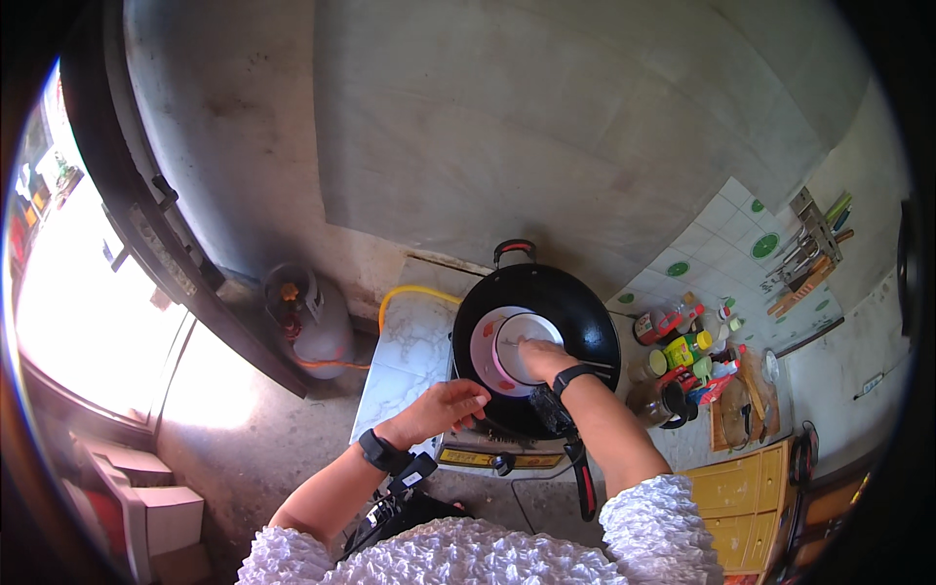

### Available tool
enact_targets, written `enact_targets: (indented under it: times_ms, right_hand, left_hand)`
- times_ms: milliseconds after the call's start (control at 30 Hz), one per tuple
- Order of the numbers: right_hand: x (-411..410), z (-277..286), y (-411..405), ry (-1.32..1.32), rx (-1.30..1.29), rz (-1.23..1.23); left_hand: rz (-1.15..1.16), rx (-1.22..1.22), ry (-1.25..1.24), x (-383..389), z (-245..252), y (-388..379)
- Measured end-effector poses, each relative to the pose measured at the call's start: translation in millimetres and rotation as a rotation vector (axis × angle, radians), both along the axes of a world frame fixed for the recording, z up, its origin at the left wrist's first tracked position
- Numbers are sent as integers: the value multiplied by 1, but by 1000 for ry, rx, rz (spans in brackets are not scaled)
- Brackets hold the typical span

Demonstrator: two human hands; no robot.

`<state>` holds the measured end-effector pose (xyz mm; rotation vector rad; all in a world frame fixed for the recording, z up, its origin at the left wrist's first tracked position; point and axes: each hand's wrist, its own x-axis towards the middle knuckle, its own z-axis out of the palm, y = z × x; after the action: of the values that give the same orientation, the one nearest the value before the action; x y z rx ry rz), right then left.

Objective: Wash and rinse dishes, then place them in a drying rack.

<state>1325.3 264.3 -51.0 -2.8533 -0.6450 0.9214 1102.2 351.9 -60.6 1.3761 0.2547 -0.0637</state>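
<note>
A black wok (585, 307) sits on the gas stove (479, 442), its red-and-black long handle (583, 482) pointing towards me. Inside the wok is a white bowl with red patterns (482, 351). A smaller white bowl (523, 333) rests in or over it. My right hand (542, 358) reaches into the smaller bowl; its fingertips are partly hidden, so its hold is unclear. My left hand (450, 406) hovers at the wok's near-left rim, fingers loosely curved and holding nothing visible. A crinkled black item (548, 409) lies below my right wrist.
A grey gas cylinder (329, 329) stands left of the marble-patterned counter (406, 351), joined by a hose (417, 289). Several bottles (684, 349) crowd the right side, near a dark jug (658, 406) and a wooden board (724, 428). Utensils (804, 256) hang on the wall.
</note>
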Motion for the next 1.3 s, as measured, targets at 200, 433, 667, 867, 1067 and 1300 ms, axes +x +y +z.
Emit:
enact_targets:
  times_ms: [200,433,667,867,1067,1300]
  right_hand:
    - [6,-1,-2,-147,-28,588]
    - [46,37,-24,-91,1033,114]
    - [39,44,-19,218,1664,-314]
    - [29,-15,-26,248,1530,-338]
    - [20,-74,-30,401,1016,-371]
    - [50,-120,-19,185,592,-199]
  left_hand:
    - [-29,-22,-1,4,-3,-3]
    - [47,-87,26,-1,-1,1]
    - [49,-97,41,-1,2,-5]
    - [70,-100,32,-4,-2,-3]
    - [89,-112,50,-6,-3,-5]
    - [51,-118,43,1,-6,-17]
